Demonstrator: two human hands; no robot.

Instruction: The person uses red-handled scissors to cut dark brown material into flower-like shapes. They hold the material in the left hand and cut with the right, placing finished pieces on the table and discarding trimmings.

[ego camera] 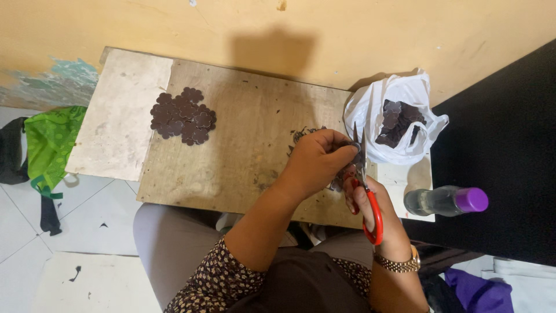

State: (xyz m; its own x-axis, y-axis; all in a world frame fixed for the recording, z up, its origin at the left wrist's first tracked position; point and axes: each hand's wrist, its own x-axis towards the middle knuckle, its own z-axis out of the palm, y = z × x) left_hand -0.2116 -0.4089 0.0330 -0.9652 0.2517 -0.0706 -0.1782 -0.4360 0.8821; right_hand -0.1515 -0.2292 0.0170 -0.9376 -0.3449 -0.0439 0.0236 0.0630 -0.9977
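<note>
My right hand (370, 203) grips red-handled scissors (368, 197), blades pointing up toward the wall. My left hand (317, 159) pinches a small dark brown piece (345, 145) right at the blades; most of that piece is hidden by my fingers. Dark trimmings (301, 134) lie on the wooden board (243, 150) just beyond my left hand. A pile of dark brown flower-shaped cutouts (184, 116) rests on the board's left part, well away from both hands.
A white plastic bag (394, 116) with more dark brown pieces stands at the board's right end. A clear bottle with a purple cap (446, 200) lies at the right edge. Green cloth (49, 142) lies on the tiled floor at left. A yellow wall runs behind.
</note>
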